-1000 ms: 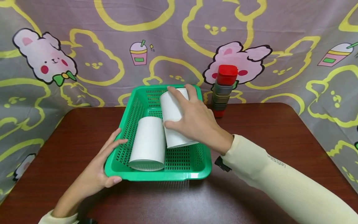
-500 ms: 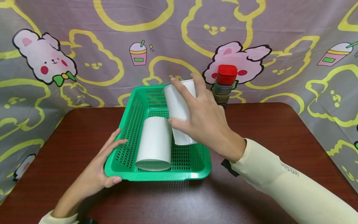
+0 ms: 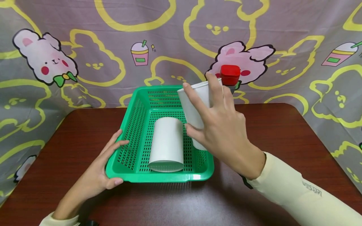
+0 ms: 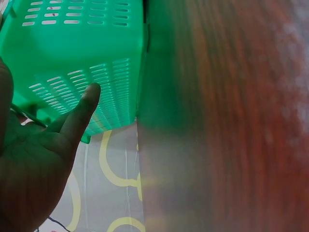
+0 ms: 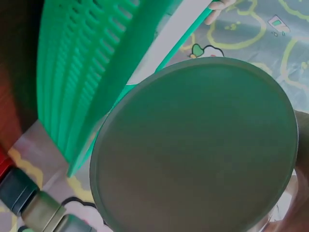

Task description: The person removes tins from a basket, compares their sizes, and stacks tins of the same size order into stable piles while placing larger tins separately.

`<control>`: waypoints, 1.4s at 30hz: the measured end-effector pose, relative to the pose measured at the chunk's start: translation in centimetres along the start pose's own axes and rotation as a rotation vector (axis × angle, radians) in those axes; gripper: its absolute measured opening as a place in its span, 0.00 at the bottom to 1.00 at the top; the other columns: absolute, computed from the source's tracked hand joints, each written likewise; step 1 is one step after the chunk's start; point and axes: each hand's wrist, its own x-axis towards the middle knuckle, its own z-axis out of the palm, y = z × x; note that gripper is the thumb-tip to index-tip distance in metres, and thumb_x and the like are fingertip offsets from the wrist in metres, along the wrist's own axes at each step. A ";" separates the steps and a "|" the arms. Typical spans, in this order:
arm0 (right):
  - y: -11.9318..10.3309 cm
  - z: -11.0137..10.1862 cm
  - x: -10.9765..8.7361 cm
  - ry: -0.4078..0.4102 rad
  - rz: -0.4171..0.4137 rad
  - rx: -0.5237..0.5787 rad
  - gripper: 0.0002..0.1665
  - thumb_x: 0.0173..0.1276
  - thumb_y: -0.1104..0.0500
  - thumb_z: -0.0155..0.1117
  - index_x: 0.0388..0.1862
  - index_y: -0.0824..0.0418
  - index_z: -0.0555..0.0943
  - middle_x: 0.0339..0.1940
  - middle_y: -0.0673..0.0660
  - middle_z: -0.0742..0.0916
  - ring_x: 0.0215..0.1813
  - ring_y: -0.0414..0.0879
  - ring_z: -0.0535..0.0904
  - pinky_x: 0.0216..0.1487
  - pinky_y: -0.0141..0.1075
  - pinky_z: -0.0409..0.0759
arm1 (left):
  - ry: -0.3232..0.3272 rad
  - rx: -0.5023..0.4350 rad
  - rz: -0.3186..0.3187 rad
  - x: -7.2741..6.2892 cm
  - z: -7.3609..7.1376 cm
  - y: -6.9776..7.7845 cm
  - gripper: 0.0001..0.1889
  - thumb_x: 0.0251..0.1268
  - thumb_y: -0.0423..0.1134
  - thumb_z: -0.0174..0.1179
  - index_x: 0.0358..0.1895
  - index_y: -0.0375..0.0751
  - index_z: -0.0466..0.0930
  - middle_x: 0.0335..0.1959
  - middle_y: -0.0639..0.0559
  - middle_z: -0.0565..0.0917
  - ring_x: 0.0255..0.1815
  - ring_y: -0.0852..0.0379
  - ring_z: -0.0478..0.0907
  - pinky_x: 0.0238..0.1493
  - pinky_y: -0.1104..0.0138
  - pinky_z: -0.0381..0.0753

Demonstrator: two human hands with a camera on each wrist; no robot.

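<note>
My left hand (image 3: 99, 168) holds the left side of a green perforated basket (image 3: 158, 178), its fingers lapping over the rim and the thumb by the front corner. In the left wrist view, one finger lies along the basket's outer wall (image 4: 48, 48). My right hand (image 3: 227, 127) grips a white cylinder (image 3: 193, 108) from above, tilted, over the basket's right side. The right wrist view shows the cylinder's round flat end (image 5: 193, 145) close up; the rest is hidden there. A second white cylinder (image 3: 167, 141) lies on its side on the basket floor.
Behind my right hand stands a stack of small boxes with a red box (image 3: 230, 74) on top; its lower part is hidden. The basket is on a dark reddish wooden table (image 3: 288, 141). A patterned curtain (image 3: 169, 37) hangs behind the table.
My right hand has lifted its cylinder and carried it rightward, up toward the basket's right rim. The other cylinder has shifted right across the basket floor. My left hand has stayed put.
</note>
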 end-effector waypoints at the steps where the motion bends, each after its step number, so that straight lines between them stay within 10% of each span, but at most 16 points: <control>1: 0.2 -0.1 -0.3 0.014 -0.007 -0.016 0.52 0.59 0.46 0.75 0.82 0.42 0.65 0.81 0.66 0.63 0.73 0.68 0.66 0.33 0.59 0.87 | 0.000 0.001 0.004 0.0 0.0 0.0 0.50 0.48 0.48 0.78 0.78 0.44 0.66 0.89 0.51 0.44 0.83 0.63 0.50 0.65 0.82 0.63; 16: 3.5 -1.0 -4.0 0.335 0.016 -0.121 0.55 0.46 0.50 0.85 0.75 0.41 0.70 0.77 0.66 0.70 0.74 0.70 0.70 0.42 0.72 0.81 | 0.007 0.011 0.030 -0.1 0.0 0.0 0.50 0.50 0.53 0.78 0.78 0.43 0.66 0.89 0.50 0.44 0.83 0.62 0.49 0.66 0.83 0.58; 42: 14.4 4.0 -5.8 0.313 0.259 -0.146 0.46 0.64 0.46 0.72 0.79 0.41 0.65 0.81 0.64 0.64 0.79 0.67 0.63 0.40 0.76 0.79 | 0.002 0.019 0.043 0.0 0.0 -0.1 0.49 0.52 0.54 0.77 0.78 0.41 0.66 0.89 0.47 0.45 0.84 0.61 0.48 0.66 0.82 0.58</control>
